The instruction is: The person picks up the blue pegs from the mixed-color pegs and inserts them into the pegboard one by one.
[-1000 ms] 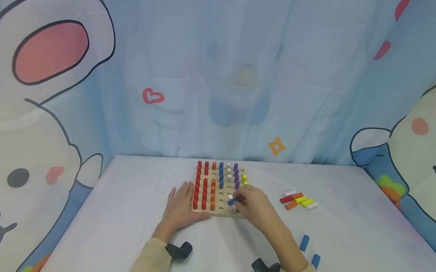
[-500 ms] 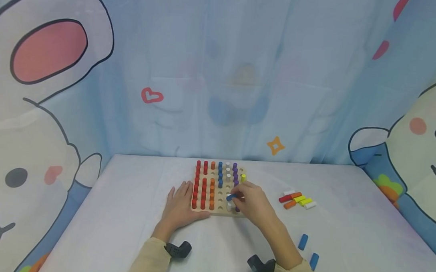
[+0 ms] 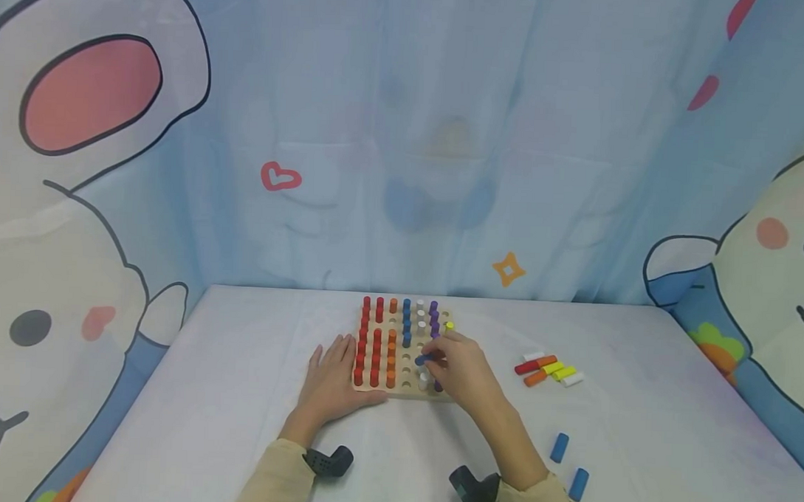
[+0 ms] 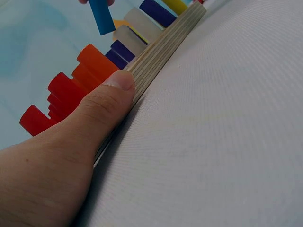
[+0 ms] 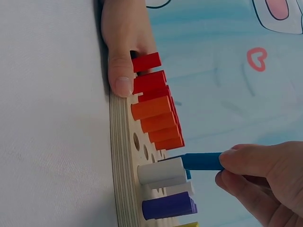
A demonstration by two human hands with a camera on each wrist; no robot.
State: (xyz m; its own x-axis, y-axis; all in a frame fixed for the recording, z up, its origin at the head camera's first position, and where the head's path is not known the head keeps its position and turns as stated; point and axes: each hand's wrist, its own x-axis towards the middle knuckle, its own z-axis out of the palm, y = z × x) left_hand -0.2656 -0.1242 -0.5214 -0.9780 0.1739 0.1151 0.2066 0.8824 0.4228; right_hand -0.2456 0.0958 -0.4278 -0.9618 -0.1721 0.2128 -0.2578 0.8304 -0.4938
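Observation:
A wooden peg board (image 3: 406, 394) stands on the table with rows of red, orange, blue, white, purple and yellow pegs. My left hand (image 3: 334, 381) rests against its left side, fingers extended and thumb (image 4: 111, 97) along the front edge. Between thumb and fingertips, my right hand (image 3: 467, 375) pinches a blue peg (image 5: 203, 161) over the board, above the front white pegs (image 5: 161, 171). In the left wrist view that blue peg hangs tilted, clear of the board. Part of the board's right side is hidden by the right hand.
Right of the board lies a small group of loose pegs, among them a red peg (image 3: 527, 368), a yellow peg (image 3: 566, 373) and a white peg (image 3: 572, 379). Two blue pegs (image 3: 559, 448) (image 3: 578, 485) lie nearer the front. A patterned curtain (image 3: 379, 132) hangs behind the table.
My right hand has shifted slightly left and away from me with the blue peg in its fingers. The left hand stays in place on the board.

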